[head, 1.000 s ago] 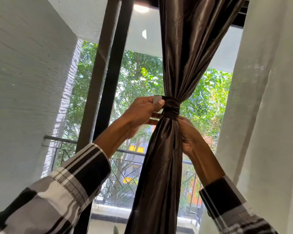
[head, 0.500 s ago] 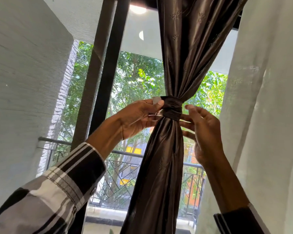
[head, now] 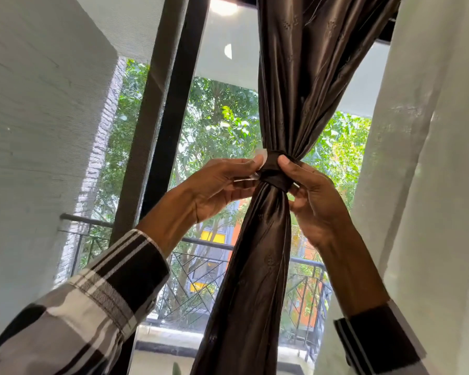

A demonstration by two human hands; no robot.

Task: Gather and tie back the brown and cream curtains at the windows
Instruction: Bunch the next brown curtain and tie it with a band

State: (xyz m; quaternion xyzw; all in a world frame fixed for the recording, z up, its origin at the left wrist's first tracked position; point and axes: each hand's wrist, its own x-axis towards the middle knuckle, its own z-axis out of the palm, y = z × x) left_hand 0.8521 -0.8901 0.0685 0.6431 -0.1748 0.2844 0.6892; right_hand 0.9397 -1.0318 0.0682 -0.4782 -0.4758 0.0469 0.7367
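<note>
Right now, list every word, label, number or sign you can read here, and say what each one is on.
None: no readable text anywhere.
brown curtain: woven motifs only, no letters.
tie band: plain.
cream curtain: plain.
pale tab at the left hand: blank as far as it shows.
buildings outside: colour patches, no legible signs.

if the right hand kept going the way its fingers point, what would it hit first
The right hand points up and left, its fingers already on the tie band round the brown curtain. It would press into that band first, probably then the left hand opposite.
</note>
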